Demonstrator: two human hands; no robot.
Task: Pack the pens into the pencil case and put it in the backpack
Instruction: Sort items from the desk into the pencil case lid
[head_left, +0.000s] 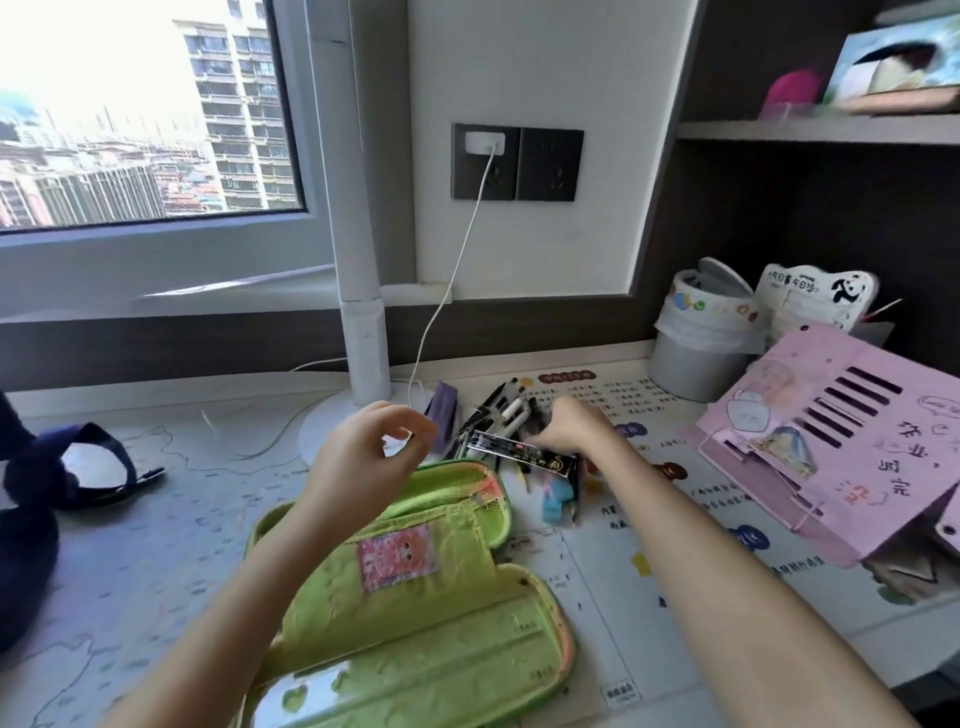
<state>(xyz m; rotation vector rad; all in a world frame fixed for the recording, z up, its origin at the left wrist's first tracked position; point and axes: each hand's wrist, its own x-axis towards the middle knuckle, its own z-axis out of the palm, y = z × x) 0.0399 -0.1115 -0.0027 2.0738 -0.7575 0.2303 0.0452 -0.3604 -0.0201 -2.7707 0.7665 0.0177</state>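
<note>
— What's the biggest thing there?

— The desk (156, 519), covered by a smooth printed mat: a pale map at lower left, charts with coloured labels at right. At the left edge of the frame slumps the backpack (23, 545), dark navy cloth with a looped strap lying flat.

— And the pencil case?

— The pencil case (415, 623) lies open at lower centre. It is a lime green, rounded oblong shell with a wrinkled fabric lining, a mesh pocket in the far half and a pink sticker on its middle flap. At the right of the frame leans a pink slotted board (857, 441), stiff, flat and scribbled over. A white lamp pole (358, 260) rises from a round base behind the case, and a grey cylindrical bin (691, 364) with a white liner stands at upper right.

— Where are the pens?

— The pens (506, 410) lie in a loose heap of slim black and white barrels on the desk, just beyond the case's far edge. A flat, glossy black packet (519, 451) with a gold seal lies across the heap.

— The grip?

— The right hand (571, 428) is knuckles up on the heap, its fingers curled down over the far edge of the black packet. The left hand (363, 457) hovers above the case's far end, fingers curled, thumb and forefinger nearly meeting. I cannot tell if its grip pinches anything.
</note>
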